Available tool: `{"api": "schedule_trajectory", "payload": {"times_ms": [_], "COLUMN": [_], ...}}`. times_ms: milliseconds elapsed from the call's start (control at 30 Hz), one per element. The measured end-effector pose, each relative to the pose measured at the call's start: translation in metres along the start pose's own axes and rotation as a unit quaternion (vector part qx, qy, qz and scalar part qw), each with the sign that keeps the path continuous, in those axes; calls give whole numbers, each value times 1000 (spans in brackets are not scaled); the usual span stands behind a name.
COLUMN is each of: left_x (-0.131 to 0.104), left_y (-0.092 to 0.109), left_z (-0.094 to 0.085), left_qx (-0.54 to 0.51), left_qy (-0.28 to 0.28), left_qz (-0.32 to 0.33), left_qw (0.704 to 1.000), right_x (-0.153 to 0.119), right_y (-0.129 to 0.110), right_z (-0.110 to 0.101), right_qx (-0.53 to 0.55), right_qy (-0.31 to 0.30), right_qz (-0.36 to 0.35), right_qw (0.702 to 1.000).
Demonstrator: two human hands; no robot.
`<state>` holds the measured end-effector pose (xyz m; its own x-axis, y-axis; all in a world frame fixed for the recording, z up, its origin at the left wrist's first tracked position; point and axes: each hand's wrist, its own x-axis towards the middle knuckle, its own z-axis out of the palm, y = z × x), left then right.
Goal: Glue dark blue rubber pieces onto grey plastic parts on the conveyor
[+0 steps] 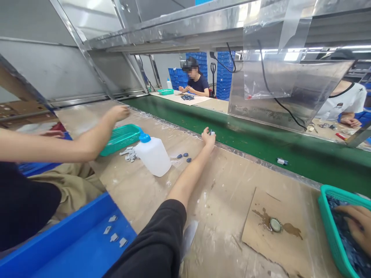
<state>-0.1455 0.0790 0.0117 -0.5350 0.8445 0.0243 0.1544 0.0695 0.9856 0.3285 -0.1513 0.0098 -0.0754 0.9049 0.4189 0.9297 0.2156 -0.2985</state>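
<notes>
My left hand is stretched out over the near edge of the green conveyor belt, its fingers closed on a small grey-and-white plastic part. At the right edge of the view, my right hand reaches into a green basket of dark blue plastic parts. Its visible fingers are spread over the parts, and the frame cuts off the rest of the hand. Another small grey-and-dark part lies on the belt farther right.
A white bottle with a blue cap stands left of my arm, near several dark pieces. A bottle cap rests on wet cardboard. At left, a co-worker's arm extends above another green basket. A blue bin holds several grey parts.
</notes>
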Motion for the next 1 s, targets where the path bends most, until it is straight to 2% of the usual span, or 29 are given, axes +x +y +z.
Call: {"api": "schedule_trajectory", "payload": {"times_ms": [67,133,267,367,433,500,633,733,800,900,1000], "left_x": [-26,-57,-133,-182,-202,-212,-219,-223,-225,-226,-228], "left_y": [12,25,45,49,47,42,33,33,35,35,34], "left_z": [10,17,15,2,-4,-8,-7,-6,-7,-8,-7], "left_qx": [-68,-135,-250,-334,-361,-344,-324,-305,-262,-181,-157], "left_qy": [-24,-76,-208,-349,-440,-492,-505,-516,-529,-520,-520], "left_qz": [-44,-68,-86,-125,-146,-154,-168,-170,-139,-49,-19], "left_qw": [996,986,942,867,809,785,782,782,795,833,839], "right_x": [4,10,18,19,18,15,8,3,1,-2,-5], "right_y": [-16,-35,-73,-99,-115,-131,-156,-169,-176,-185,-191], "right_z": [-7,-16,-37,-42,-38,-30,-14,-6,-3,2,7], "right_qx": [-30,-39,1,97,151,176,205,178,159,149,133], "right_qy": [-4,-23,-39,-43,-40,-51,-107,-123,-133,-168,-204], "right_qz": [10,41,122,184,165,112,27,-24,-35,-41,-53], "right_qw": [999,998,992,977,974,977,972,976,978,974,968]}}
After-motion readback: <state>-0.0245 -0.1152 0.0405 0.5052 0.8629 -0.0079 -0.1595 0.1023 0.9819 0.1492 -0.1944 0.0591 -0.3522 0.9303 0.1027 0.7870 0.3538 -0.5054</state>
